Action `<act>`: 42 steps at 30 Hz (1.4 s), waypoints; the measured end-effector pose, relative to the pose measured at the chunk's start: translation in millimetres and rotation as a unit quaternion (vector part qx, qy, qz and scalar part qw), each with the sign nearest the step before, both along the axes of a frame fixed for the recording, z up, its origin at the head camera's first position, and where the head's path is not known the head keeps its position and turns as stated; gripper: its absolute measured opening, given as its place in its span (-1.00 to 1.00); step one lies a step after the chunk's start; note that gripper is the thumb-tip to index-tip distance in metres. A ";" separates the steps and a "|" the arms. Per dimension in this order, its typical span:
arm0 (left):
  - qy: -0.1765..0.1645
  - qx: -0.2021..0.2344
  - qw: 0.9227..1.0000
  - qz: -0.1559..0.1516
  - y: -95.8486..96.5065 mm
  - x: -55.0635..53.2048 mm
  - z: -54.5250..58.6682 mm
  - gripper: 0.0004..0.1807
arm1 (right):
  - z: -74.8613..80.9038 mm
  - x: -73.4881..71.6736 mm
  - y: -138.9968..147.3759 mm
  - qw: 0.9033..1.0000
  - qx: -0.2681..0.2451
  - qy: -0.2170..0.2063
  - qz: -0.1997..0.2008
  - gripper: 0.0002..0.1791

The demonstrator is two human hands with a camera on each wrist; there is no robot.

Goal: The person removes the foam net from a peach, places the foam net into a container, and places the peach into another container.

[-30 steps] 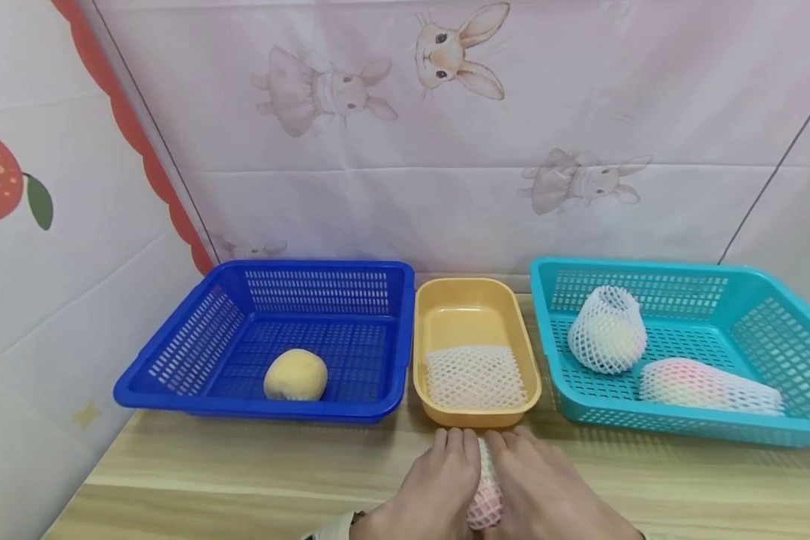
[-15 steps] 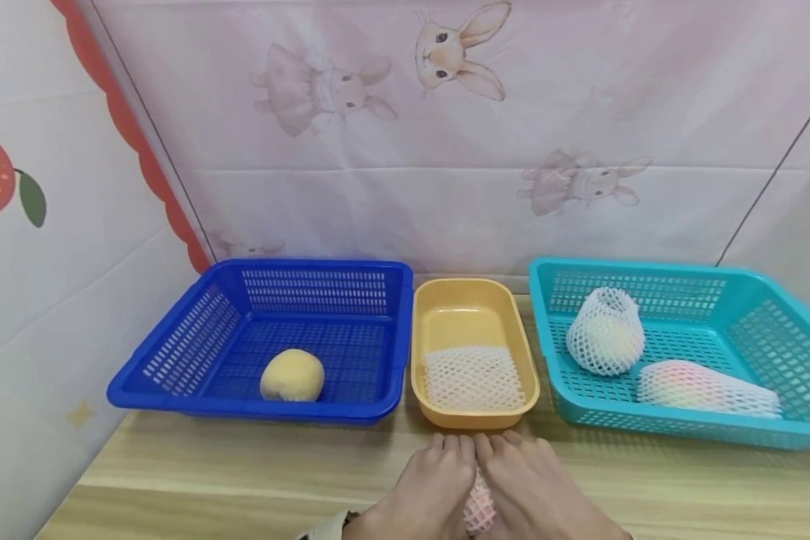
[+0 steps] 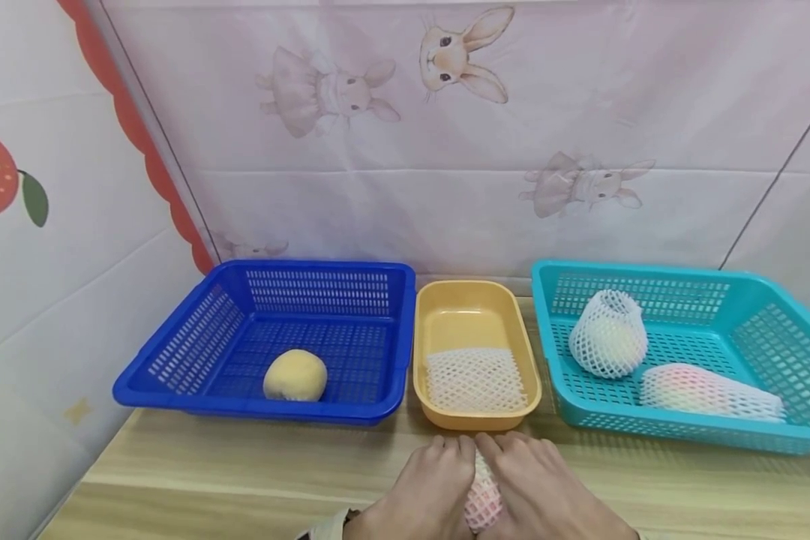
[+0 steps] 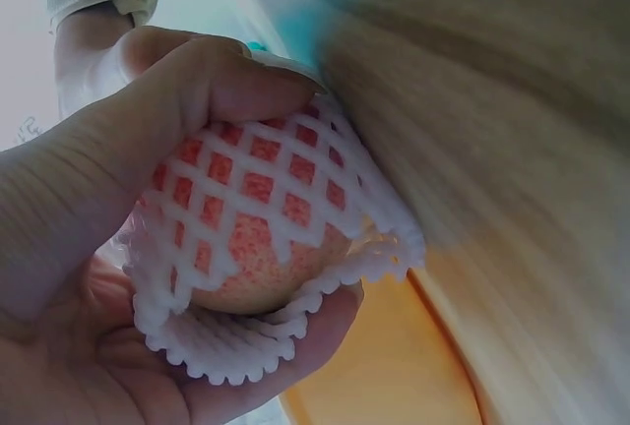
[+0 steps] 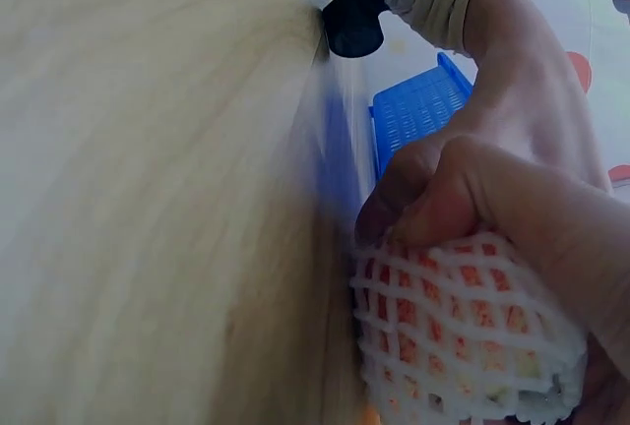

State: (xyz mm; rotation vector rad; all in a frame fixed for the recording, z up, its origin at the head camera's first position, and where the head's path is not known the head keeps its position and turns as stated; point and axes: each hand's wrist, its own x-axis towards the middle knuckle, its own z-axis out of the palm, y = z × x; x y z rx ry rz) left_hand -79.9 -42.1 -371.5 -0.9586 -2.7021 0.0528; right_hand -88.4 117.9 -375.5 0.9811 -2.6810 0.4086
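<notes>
From the head view, the left hand [image 3: 421, 489] and right hand [image 3: 545, 489] curl round a pinkish fruit [image 3: 484, 504], near the yellow tray [image 3: 476, 421]. In the left wrist view, its bare end shows inside the foam net [image 4: 258, 189], which looks light, stretchy and tearable. In the right wrist view, a thumb presses the mesh; the fruit is probably firm but bruisable, best cupped round its middle.

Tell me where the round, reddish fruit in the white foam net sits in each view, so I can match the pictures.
Head: the round, reddish fruit in the white foam net, near the bottom edge, just right of centre, between left hand and right hand.
Left wrist: the fruit, left of centre.
Right wrist: the fruit, lower right.
Shared landmark: pale wood-grain tabletop.
</notes>
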 end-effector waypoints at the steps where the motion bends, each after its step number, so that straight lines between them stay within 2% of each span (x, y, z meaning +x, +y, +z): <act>1: -0.003 0.000 1.000 0.000 0.1 0.1 -0.1 -0.25 | 0.4 0.4 0.4 1.000 0.002 -0.004 -0.001 -0.22; 6: -0.007 -0.008 1.000 0.000 0.6 0.7 0.4 -0.12 | 1.1 1.3 2.3 1.000 0.001 -0.019 -0.002 -0.19; 10: 0.004 -0.008 1.000 -0.003 1.3 1.0 0.0 -0.12 | 2.4 1.8 4.2 0.999 -0.003 -0.032 -0.003 -0.18; 16: 0.027 0.004 1.000 -0.016 2.0 2.2 0.8 -0.17 | 6.9 4.0 6.7 1.000 0.008 -0.026 -0.013 -0.20; 22: -0.009 0.008 1.000 -0.015 2.2 0.5 4.4 -0.05 | 14.9 5.6 7.9 0.998 0.030 -0.035 -0.036 -0.12; 28: -0.023 0.061 0.998 -0.020 -1.6 -0.7 8.8 0.01 | 23.9 6.3 8.0 0.998 0.025 -0.022 -0.054 0.03; 34: -0.071 0.106 0.992 -0.020 -6.2 -1.5 19.3 0.06 | 35.8 7.9 10.3 0.996 0.030 -0.011 -0.079 -0.23; 36: -0.081 0.113 0.990 -0.019 -8.2 -1.3 23.7 0.06 | 39.4 8.5 10.1 0.996 0.040 -0.008 -0.084 -0.25; 39: -0.089 0.121 0.989 -0.014 -10.9 -1.2 29.9 0.07 | 44.3 7.9 9.5 0.995 0.051 0.013 -0.081 -0.18; 42: -0.093 0.144 0.985 -0.008 -12.7 -2.0 35.4 0.06 | 49.3 5.5 10.4 0.995 0.047 0.056 -0.071 -0.08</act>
